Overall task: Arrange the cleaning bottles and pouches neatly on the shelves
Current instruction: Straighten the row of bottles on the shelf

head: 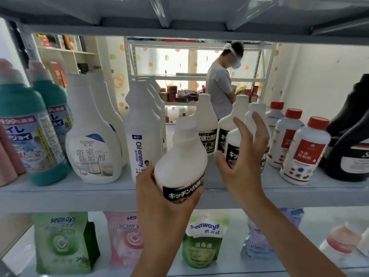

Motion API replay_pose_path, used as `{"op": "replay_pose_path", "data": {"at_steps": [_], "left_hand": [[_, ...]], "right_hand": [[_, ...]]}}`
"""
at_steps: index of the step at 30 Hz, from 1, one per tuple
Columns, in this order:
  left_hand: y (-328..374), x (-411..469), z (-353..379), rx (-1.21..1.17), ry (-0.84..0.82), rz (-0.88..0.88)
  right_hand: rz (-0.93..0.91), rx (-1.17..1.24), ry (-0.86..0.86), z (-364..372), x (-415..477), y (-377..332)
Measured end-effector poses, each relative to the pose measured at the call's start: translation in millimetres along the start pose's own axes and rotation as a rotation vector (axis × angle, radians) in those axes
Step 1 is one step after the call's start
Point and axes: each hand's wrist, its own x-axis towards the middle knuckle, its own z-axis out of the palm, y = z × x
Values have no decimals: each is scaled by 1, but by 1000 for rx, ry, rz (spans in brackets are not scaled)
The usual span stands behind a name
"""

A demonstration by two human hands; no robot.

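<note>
Left hand [163, 198] grips a bottle [180, 156] before the matching row [207, 120]; right hand [244, 158], fingers [259, 126] wide, likely makes room there.

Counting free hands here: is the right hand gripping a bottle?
No, the right hand is open with fingers spread; only the left hand grips a white bottle.
</note>
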Motion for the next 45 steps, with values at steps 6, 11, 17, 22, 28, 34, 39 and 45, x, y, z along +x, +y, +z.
{"op": "replay_pose_path", "data": {"at_steps": [6, 11, 17, 22, 28, 34, 39, 45], "left_hand": [[-1, -9, -15, 5, 60, -20], [-2, -6, -26, 1, 65, -59], [-2, -5, -33, -2, 72, -39], [-3, -3, -34, -11, 66, -27], [-4, -2, -34, -18, 54, -25], [-1, -2, -33, -21, 48, -23], [-2, 0, -30, -11, 50, -5], [-5, 3, -28, -22, 48, 22]], "right_hand": [[-23, 104, -125, 31, 52, -33], [82, -332, -320, 68, 103, -26], [73, -465, -414, 75, 106, -24], [158, -219, -376, 69, 106, -20], [223, 32, -443, 58, 88, -25], [321, 234, -437, 40, 80, -37], [298, 242, -392, 39, 55, -38], [356, 212, -219, 37, 18, -38]]}}
